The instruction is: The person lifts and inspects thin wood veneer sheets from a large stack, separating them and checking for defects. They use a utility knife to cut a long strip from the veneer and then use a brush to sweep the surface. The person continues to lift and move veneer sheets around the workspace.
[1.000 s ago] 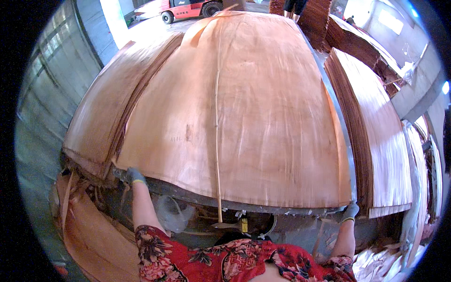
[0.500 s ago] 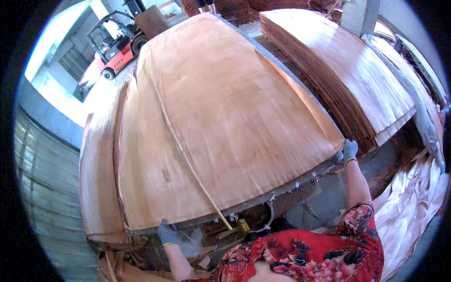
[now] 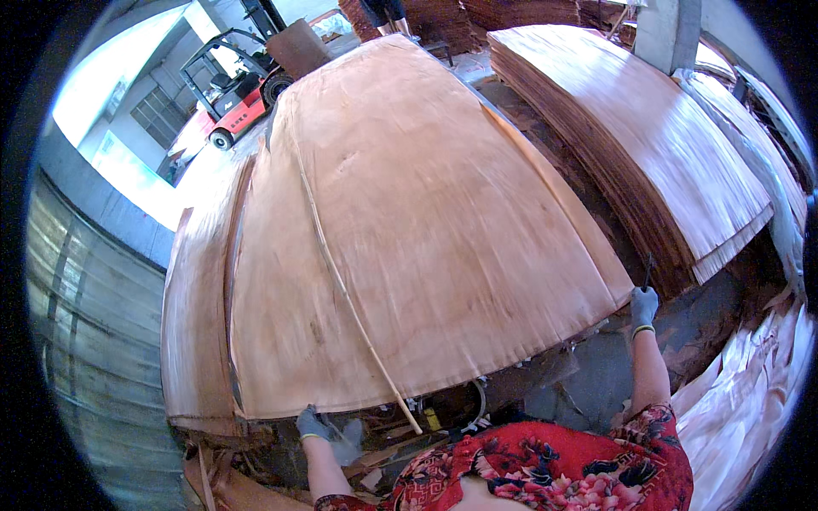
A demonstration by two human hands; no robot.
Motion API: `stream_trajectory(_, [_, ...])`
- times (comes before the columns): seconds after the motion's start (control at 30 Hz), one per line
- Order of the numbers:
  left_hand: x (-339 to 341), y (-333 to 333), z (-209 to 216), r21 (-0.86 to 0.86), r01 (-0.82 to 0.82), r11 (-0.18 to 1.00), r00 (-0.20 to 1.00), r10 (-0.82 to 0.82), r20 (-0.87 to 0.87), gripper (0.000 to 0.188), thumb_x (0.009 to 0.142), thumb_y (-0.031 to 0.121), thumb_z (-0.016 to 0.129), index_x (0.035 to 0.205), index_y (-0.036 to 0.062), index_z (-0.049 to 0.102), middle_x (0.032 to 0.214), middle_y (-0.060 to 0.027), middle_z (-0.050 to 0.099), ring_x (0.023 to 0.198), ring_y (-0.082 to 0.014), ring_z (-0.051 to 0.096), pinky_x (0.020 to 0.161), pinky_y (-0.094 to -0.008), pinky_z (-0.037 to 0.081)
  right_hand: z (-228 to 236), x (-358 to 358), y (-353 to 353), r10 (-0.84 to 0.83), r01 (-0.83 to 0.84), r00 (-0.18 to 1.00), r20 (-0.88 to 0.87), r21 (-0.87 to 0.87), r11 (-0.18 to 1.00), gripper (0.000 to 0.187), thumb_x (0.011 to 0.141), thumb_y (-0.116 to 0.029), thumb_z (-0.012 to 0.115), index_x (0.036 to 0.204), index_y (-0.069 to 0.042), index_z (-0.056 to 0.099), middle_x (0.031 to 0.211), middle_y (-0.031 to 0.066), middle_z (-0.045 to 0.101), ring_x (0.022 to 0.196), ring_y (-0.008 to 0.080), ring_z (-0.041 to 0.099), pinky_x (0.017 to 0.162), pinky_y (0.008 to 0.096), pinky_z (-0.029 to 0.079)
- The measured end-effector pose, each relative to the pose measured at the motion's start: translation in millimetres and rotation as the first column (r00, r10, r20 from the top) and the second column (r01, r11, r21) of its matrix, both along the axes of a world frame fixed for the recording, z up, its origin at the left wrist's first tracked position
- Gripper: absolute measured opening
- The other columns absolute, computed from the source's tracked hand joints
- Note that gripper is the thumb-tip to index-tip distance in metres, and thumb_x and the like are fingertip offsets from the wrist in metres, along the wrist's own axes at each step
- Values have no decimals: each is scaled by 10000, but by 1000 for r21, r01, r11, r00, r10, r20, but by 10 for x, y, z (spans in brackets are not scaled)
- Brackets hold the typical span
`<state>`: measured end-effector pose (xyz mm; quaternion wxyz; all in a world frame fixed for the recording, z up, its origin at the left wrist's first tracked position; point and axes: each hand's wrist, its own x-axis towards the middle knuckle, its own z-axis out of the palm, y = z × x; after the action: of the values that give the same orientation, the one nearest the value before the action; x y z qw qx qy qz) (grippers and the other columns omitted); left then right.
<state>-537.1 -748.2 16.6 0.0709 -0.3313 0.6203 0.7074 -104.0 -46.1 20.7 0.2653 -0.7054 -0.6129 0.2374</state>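
Note:
A large tan wood veneer sheet (image 3: 443, 230) covers the wide stack before me, with a long thin wooden strip (image 3: 348, 294) lying lengthwise on it. My left hand (image 3: 313, 423), in a grey-blue glove, is closed at the sheet's near edge, toward its left corner. At the near right corner is my right hand (image 3: 644, 310), gloved alike. A dark, thin, knife-like tool (image 3: 648, 272) points up out of its closed fingers. Whether those fingers also pinch the veneer is hidden. Along the right side, a narrow flap (image 3: 567, 187) of veneer is slightly raised.
To the right stands another tall veneer stack (image 3: 630, 128), past a narrow gap. Loose pale sheets (image 3: 750, 400) lie at the lower right. A narrower stack (image 3: 200, 315) adjoins on the left. Farther off are a red forklift (image 3: 234, 111), a concrete pillar (image 3: 667, 34) and a person's legs (image 3: 388, 15).
The whole view has shifted slightly. The raised right edge of the veneer lies flatter, and my right hand has moved a little outward from the corner. My left hand stays at the near edge.

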Motion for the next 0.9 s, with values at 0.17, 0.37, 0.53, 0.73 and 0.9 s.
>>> stream_trajectory(0.17, [-9,116,19,-74,77,994,997,-78,-9,28,795,128,580,816,130,561,745,-19,553,610,-174,497,456,-289,408,124,-83,76,12,-15,995,99,30,999,304,700,-242,520,816,32,583,829,269,592,816,393,579,708,439,442])
stream_trajectory(0.37, [-36,125,-20,-75,-50,996,998,52,24,38,808,142,585,836,123,568,773,-45,566,622,-195,502,479,-316,429,253,-146,-71,76,-92,965,250,50,995,259,723,-226,535,788,24,560,841,254,578,801,386,571,704,428,451])
stream_trajectory(0.53, [-97,15,-115,-187,1,982,1000,-2,-6,72,801,163,610,842,115,575,776,-56,570,637,-205,520,492,-332,448,121,-164,-129,91,-121,956,280,91,988,234,740,-189,550,812,34,552,942,227,520,826,380,547,720,425,449])
stream_trajectory(0.73, [-123,63,-130,-212,-30,977,997,44,60,125,802,174,606,858,64,587,780,-63,568,638,-210,504,569,-391,452,150,-137,-75,107,-128,953,285,56,990,224,737,-168,528,817,40,553,939,240,522,831,386,546,728,424,449])
stream_trajectory(0.9, [-49,-40,-143,-160,70,985,989,-89,-118,189,800,178,594,908,24,580,850,-82,575,733,-237,525,654,-410,459,115,-162,25,170,-197,923,345,47,979,223,725,-166,518,823,30,561,938,250,534,819,395,556,722,434,454])
